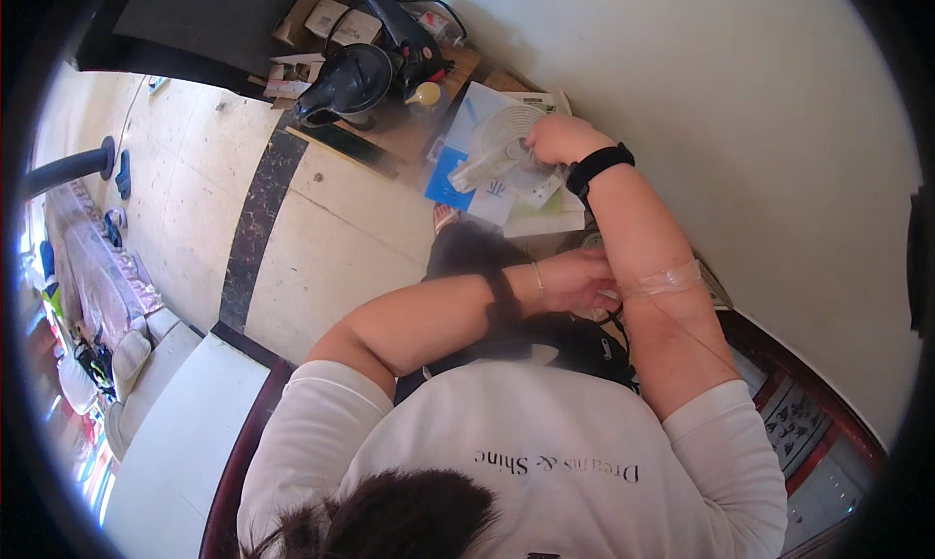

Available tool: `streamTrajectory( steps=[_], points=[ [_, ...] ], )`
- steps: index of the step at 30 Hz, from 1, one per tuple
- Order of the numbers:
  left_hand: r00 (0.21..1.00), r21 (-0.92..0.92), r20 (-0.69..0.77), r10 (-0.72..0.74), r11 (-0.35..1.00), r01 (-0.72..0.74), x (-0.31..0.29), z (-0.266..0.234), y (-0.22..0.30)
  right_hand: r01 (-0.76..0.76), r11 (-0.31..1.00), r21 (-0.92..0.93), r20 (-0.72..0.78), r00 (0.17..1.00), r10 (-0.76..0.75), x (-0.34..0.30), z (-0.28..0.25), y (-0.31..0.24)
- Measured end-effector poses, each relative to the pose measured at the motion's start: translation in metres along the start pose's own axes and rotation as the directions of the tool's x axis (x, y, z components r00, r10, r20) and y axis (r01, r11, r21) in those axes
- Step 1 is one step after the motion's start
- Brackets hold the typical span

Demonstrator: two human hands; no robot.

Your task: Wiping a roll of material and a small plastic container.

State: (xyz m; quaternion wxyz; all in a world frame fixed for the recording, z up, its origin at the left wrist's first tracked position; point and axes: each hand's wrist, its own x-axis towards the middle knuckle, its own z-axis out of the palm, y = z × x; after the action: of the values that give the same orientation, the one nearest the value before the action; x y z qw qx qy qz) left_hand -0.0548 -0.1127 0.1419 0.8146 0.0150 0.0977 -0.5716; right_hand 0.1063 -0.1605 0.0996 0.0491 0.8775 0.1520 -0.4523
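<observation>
My right hand (563,138), wearing a black wristband, is closed on the right edge of a white ridged coil (508,129). A flat whitish piece (477,169) stretches from the coil toward the lower left, and clear plastic seems to lie about it. My left hand (577,279) is beside my right forearm with its fingers bent. The forearm partly hides those fingertips, so I cannot make out what they hold. A clear plastic strip (667,279) lies across the right forearm near them. Under the coil are white, blue and green printed sheets (497,204).
A black kettle (355,77) and a black hair dryer (404,38) stand at the back, beside a yellow-capped container (426,95). A pale wall (760,101) rises on the right. The tiled floor (326,208) has a dark stone band; a white-topped, red-edged surface (175,442) is at lower left.
</observation>
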Motion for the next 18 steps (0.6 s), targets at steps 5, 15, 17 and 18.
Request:
streamTrajectory(
  steps=[5,15,17,18],
  points=[
    [0.996,0.165,0.072,-0.05,0.986,0.038,-0.002,-0.012,0.001,-0.038,0.999,-0.031,-0.011,0.999,0.038,-0.006,-0.005,-0.01],
    [0.994,0.099,0.106,-0.016,0.995,0.005,-0.001,-0.008,-0.001,0.009,1.0,0.007,-0.013,1.0,-0.009,0.006,0.003,0.003],
    [0.998,0.113,0.065,-0.021,0.994,0.013,-0.002,-0.01,-0.003,0.037,0.999,0.012,-0.013,0.999,-0.037,0.007,0.002,0.002],
    [0.999,0.126,0.025,-0.028,0.992,0.024,-0.003,-0.01,-0.004,0.056,0.998,-0.011,-0.006,0.998,-0.056,0.008,0.002,0.003]
  ],
)
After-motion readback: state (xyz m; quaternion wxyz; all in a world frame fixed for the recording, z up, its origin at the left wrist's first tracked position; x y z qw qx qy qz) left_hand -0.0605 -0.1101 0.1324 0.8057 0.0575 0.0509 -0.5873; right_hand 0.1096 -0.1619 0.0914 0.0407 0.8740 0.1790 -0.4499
